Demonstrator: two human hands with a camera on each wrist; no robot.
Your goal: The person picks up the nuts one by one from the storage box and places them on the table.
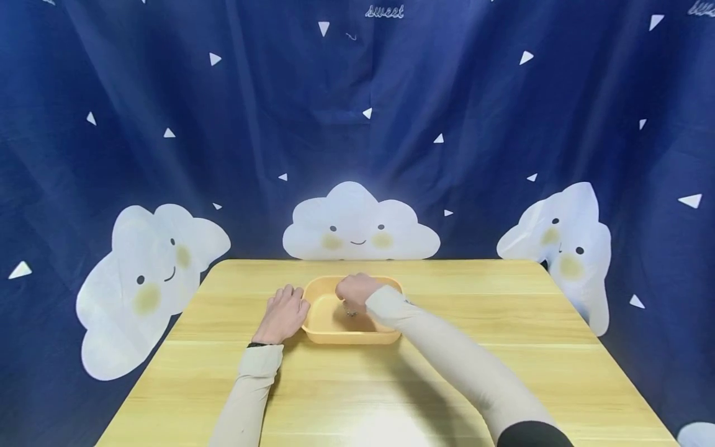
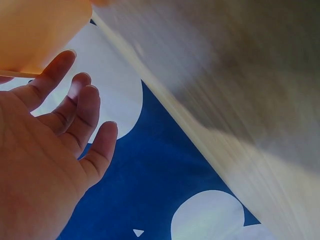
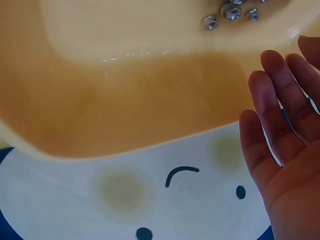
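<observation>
A pale orange plastic basin (image 1: pixel 353 338) stands on the wooden table. My left hand (image 1: pixel 283 313) is at its left rim; in the left wrist view the index finger lies along the basin's outer wall (image 2: pixel 40 35), the thumb is mostly hidden behind the rim, and the other fingers are loosely bent. Over the basin's right half is my right hand (image 1: pixel 359 290). Its fingers (image 3: pixel 270 102) are slightly bent in the right wrist view, with nothing seen between them. Several small shiny metal screws or nuts (image 3: pixel 231 11) lie on the basin's floor, beneath the right hand.
The light wooden table (image 1: pixel 491 310) spreads around the basin on all sides. Behind it hangs a dark blue curtain (image 1: pixel 268 124) with white clouds and triangles. My right forearm crosses over the basin's right front corner.
</observation>
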